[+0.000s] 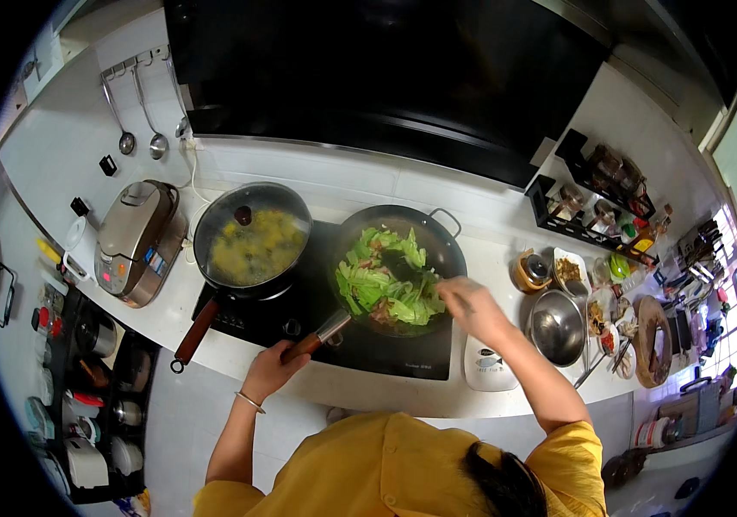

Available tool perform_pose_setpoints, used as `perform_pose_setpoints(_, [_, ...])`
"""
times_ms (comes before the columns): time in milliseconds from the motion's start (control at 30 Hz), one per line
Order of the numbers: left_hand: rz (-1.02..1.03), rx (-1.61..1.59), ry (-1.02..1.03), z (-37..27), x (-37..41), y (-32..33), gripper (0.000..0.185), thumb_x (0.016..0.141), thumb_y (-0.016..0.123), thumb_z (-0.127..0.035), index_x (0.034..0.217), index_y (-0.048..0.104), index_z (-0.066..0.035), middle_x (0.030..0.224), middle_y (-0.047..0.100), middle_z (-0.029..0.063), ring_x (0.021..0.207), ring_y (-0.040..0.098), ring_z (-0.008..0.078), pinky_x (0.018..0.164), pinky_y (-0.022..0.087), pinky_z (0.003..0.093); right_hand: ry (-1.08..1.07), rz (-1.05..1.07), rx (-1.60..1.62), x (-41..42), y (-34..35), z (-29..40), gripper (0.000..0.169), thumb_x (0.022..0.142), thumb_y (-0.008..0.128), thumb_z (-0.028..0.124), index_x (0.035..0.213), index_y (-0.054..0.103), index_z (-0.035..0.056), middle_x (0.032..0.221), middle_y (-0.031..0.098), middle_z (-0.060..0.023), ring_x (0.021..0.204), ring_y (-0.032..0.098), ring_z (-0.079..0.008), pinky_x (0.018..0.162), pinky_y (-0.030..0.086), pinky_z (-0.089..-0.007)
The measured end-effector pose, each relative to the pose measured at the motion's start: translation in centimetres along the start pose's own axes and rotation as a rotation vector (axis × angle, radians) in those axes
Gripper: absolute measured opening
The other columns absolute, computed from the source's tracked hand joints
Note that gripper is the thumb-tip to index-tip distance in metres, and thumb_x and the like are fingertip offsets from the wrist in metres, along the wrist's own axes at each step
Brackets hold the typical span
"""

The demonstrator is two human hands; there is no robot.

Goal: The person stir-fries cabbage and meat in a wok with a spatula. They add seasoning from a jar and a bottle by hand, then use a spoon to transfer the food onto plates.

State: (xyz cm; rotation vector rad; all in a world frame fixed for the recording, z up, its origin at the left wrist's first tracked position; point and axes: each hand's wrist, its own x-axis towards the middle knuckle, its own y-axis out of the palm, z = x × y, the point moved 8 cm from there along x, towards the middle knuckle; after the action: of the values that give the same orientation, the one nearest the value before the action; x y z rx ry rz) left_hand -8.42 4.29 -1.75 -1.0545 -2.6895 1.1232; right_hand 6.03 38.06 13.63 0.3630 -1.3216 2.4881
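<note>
My left hand [276,369] grips the wooden handle [300,348] of a dark wok [449,255] on the black cooktop [417,358]. Chopped green leaves [368,284] with bits of what looks like meat lie in the wok. Over its right rim is my right hand [470,307], blurred, with its fingers drawn together; whether it holds anything is not clear. To the left stands a second pan under a glass lid [252,236], with yellow pieces in liquid beneath the steamed glass. Its reddish wooden handle [197,333] points towards me.
A rice cooker [139,242] stands at the left. On the right are a white fish-printed board [490,365], a steel bowl [557,328], a lidded jar [532,270], small dishes of ingredients and a round wooden board [649,342]. Ladles [158,145] hang on the left wall; a black spice rack [581,229] is at the right.
</note>
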Motion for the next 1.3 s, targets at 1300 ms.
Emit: perform_pose_setpoints(1300, [0.009,-0.037,0.102,-0.5,0.8,0.5,0.045,0.089,0.074,-0.043,0.109,0.068,-0.004,0.086,0.07,0.021,0.08,0.067,0.0405,0.07,0.052,0.0427,-0.099,-0.033,-0.206,5.0,2.4,-4.2,0.028,0.084,0.063,-0.008,0.111,0.067,0.0023,0.105,0.067,-0.0194,0.094,0.067,-0.0398,0.082,0.056,-0.043])
